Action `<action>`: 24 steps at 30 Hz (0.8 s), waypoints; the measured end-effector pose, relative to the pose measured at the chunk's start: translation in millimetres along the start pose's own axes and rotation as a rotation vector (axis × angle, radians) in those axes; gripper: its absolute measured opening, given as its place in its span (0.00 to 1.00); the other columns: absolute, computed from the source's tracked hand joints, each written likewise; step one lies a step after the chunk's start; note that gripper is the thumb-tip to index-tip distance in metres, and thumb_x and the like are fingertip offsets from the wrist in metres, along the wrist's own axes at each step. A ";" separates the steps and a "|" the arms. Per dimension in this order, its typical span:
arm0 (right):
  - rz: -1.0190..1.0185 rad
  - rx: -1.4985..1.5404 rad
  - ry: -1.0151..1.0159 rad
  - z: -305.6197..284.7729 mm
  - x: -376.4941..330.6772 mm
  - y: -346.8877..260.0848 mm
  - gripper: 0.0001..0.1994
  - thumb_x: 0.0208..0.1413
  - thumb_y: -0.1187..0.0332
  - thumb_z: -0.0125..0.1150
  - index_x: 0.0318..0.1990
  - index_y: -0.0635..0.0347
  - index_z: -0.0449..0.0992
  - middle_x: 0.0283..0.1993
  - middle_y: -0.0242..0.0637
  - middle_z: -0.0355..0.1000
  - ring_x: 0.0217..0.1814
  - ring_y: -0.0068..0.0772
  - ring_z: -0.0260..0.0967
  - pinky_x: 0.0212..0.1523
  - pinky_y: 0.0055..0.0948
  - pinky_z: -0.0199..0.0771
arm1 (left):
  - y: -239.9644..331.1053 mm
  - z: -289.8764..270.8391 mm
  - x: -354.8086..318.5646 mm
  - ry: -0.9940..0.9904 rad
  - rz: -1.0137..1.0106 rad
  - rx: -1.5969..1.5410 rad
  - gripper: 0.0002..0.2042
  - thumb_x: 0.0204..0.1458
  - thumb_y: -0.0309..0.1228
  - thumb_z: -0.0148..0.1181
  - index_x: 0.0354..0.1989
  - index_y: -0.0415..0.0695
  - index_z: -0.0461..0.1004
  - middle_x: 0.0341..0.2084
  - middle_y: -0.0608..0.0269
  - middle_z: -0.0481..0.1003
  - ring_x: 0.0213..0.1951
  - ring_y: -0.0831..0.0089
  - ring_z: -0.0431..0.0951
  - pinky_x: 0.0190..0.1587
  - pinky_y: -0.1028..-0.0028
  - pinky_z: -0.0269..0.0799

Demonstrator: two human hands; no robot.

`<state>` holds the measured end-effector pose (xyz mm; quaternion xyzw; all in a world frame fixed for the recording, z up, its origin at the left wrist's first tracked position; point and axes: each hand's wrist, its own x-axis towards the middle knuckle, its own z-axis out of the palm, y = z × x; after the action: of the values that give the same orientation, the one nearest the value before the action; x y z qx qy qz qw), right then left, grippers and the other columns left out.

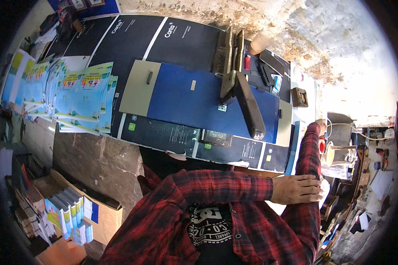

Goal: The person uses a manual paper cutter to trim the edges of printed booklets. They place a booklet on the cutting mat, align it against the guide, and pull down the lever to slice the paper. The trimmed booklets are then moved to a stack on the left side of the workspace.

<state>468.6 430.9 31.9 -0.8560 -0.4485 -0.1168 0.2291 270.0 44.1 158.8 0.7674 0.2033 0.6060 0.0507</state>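
My left arm in its red and black plaid sleeve crosses in front of me. My left hand (296,190) lies over my right forearm sleeve (308,154), its fingers stretched out across the cloth. My right arm reaches away to the far right, beyond the table's end. There my right hand (321,126) shows small, beside a thin white cable (330,122); its fingers cannot be made out. Left of that arm, a blue panel with beige ends (185,99) lies on the table. Over it stands a metal frame with a long dark lever (248,106).
Printed light-blue sheets (82,95) are spread at the table's left. A beige cup (261,42), a red object (247,62) and a dark square tray (300,97) sit toward the wall. Bound booklets (68,212) stand by a cardboard box at lower left. Cluttered shelves (340,154) line the right.
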 end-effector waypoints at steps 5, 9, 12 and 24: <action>-0.707 -0.452 -0.062 -90.1 226.5 47.0 0.18 0.56 0.49 0.58 0.45 0.48 0.81 0.42 0.46 0.80 0.42 0.46 0.79 0.43 0.39 0.78 | 41.6 -12.1 18.6 0.192 0.089 -0.154 0.23 0.56 0.32 0.51 0.61 0.44 0.65 0.60 0.56 0.67 0.66 0.58 0.63 0.68 0.54 0.57; 0.023 0.704 -0.343 -43.5 159.4 -13.0 0.20 0.59 0.49 0.58 0.39 0.59 0.81 0.34 0.40 0.80 0.40 0.42 0.78 0.42 0.35 0.77 | 24.8 -10.0 28.7 0.216 -0.039 0.022 0.18 0.55 0.32 0.53 0.54 0.43 0.70 0.53 0.58 0.71 0.59 0.60 0.69 0.62 0.58 0.64; -0.642 0.003 -0.481 -60.5 180.3 4.0 0.25 0.59 0.47 0.58 0.45 0.65 0.78 0.40 0.43 0.79 0.44 0.43 0.76 0.45 0.38 0.76 | 50.7 -17.7 12.9 0.128 -0.332 -0.094 0.07 0.53 0.32 0.56 0.38 0.44 0.73 0.39 0.61 0.74 0.45 0.63 0.76 0.46 0.65 0.71; 0.132 0.865 -0.475 -86.9 153.7 25.6 0.33 0.57 0.42 0.57 0.56 0.64 0.72 0.53 0.47 0.75 0.50 0.43 0.73 0.52 0.48 0.73 | 90.3 -50.2 36.9 0.100 -0.560 -1.089 0.16 0.63 0.40 0.53 0.30 0.37 0.71 0.24 0.46 0.75 0.30 0.54 0.78 0.35 0.59 0.70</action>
<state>577.8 484.9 162.2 -0.7119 -0.4406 0.2932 0.4616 251.7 -33.0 234.7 0.5194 0.0606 0.6218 0.5831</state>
